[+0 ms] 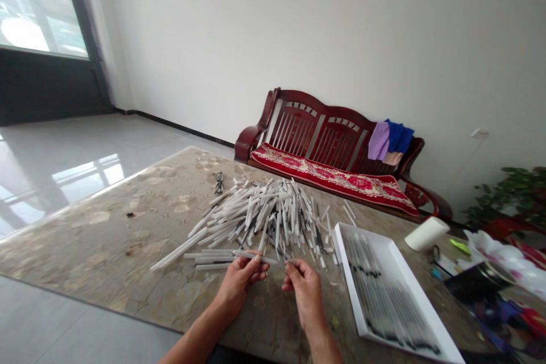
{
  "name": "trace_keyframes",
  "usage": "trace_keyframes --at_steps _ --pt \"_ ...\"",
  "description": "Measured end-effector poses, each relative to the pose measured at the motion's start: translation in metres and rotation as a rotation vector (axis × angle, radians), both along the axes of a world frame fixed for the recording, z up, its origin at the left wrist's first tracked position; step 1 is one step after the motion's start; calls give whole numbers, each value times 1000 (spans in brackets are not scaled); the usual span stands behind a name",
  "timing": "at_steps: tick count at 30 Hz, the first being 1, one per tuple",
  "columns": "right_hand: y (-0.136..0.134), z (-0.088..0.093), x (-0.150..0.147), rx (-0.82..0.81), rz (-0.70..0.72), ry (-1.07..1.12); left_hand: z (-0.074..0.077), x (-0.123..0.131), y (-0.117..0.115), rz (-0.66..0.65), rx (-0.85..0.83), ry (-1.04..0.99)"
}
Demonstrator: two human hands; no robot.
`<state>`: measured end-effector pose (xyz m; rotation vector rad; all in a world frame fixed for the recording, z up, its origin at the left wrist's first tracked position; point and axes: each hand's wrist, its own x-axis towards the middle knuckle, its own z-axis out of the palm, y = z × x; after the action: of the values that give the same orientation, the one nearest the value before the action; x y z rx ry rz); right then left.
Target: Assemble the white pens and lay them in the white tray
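Note:
My left hand is closed on a white pen barrel that points right, just above the patterned table. My right hand is closed in a pinch on a thin dark piece, too small to name, a short gap from the barrel's tip. Just beyond both hands lies a large pile of white pen barrels and dark refills. A white tray holding several finished pens in a row sits to the right of my right hand.
A pair of glasses lies at the table's far side. A white roll, a dark tin and plastic bags crowd the right end. Behind stand a red wooden bench with cloths and a potted plant.

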<state>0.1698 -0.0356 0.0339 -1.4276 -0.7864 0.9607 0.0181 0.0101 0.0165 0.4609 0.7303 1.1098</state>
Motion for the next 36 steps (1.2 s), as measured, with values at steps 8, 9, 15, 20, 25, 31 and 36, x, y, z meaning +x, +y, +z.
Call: trace_keyframes --at_steps 8,9,15,20,25,31,36 --pt "1 1 -10 56 -46 -47 0 1 1 9 -15 11" --pt "1 1 -11 67 -49 -67 0 1 1 7 -15 13" --pt "-1 -3 -13 98 -49 -144 -4 1 1 -19 17 20" --pt "-1 -9 -9 128 -31 -258 -3 2 0 -21 37 62" --pt "-2 -14 -9 107 -18 -293 1 3 -1 -14 73 99" --pt "-8 -18 -15 48 14 -391 -2 3 -4 -22 111 127" --pt "-8 -27 -16 59 -26 -575 -6 5 -5 -26 142 166"
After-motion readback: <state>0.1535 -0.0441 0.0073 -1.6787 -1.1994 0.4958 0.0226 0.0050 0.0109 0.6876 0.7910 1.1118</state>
